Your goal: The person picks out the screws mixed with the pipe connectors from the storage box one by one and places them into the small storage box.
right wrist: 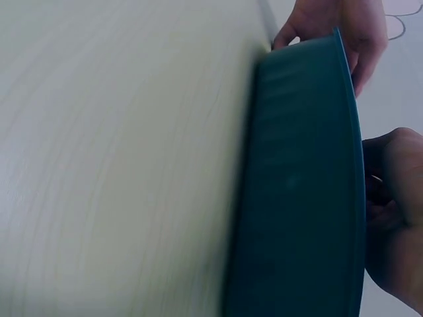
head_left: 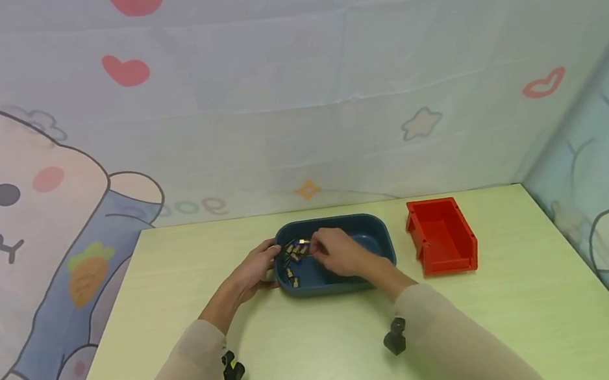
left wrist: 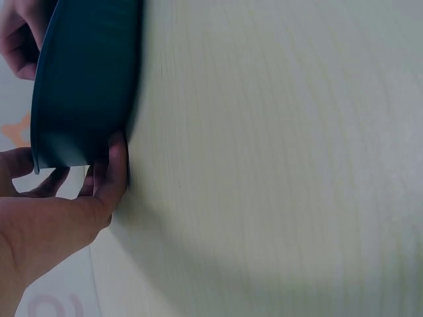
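In the head view, a dark blue-green plastic tray (head_left: 331, 288) stands on the table. Its left end is gripped by my left hand (head_left: 254, 270), thumb at the rim and fingers against the outer wall; the left wrist view shows the same hold on the tray (left wrist: 86, 86). Several small pieces (head_left: 295, 254) with brass-coloured and dark parts lie in the tray's left half. Over them, inside the tray, is my right hand (head_left: 340, 251) with bent fingers, its fingertips at the pieces. Whether it pinches one cannot be made out; in the right wrist view the tray wall (right wrist: 304, 178) partly hides those fingers.
A red open bin (head_left: 443, 238) stands on the table to the right of the tray, a small gap between them. The pale wood-grain table (head_left: 318, 359) ends at a printed cloth (head_left: 297, 138) behind it. Dark wrist-worn devices (head_left: 395, 337) hang by both sleeves.
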A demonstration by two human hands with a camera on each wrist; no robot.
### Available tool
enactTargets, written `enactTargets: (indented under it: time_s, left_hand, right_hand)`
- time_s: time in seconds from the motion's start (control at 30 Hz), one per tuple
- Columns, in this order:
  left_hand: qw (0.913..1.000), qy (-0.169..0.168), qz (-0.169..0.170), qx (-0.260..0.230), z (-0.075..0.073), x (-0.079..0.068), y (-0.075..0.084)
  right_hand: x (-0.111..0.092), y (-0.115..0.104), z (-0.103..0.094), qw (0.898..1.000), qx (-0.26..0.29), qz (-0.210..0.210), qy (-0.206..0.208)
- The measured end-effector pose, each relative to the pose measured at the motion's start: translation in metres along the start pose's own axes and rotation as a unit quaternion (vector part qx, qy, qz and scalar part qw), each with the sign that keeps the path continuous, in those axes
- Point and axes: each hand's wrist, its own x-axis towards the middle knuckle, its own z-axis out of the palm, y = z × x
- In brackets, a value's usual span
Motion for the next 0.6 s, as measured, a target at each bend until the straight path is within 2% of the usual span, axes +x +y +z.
enactTargets:
  time_s: [0.33,0.6]
  left_hand:
    - [1.0000,-0.003,-0.001,0.000,0.000,0.001,-0.001]
    - [1.0000,-0.003,-0.002,-0.004,0.000,0.001,0.000]
  right_hand:
    - [-0.015,0.007,-0.011,1.000,0.000,-0.001,0.030]
    - [-0.027,0.010,-0.021,0.998,0.038,0.012,0.050]
